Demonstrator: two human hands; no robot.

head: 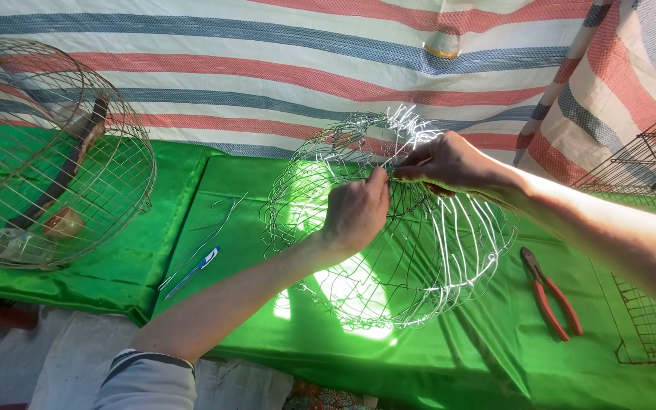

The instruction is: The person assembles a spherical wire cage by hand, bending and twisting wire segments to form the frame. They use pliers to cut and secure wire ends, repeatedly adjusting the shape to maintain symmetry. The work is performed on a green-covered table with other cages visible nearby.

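- Wire basket [419, 250], unfinished: lies on the green-covered bench [495, 357], mesh body formed, rim strands loose and bristling at the top.
- Left hand [354, 212]: fingers pinching a strand at the rim.
- Right hand [449, 163]: fingers closed on the neighbouring rim wires.
- Red pliers [552, 292]: lying idle to the right.
- Finished cage [47, 152]: at far left.
- Spare cut wires [206, 235]: beside the basket.
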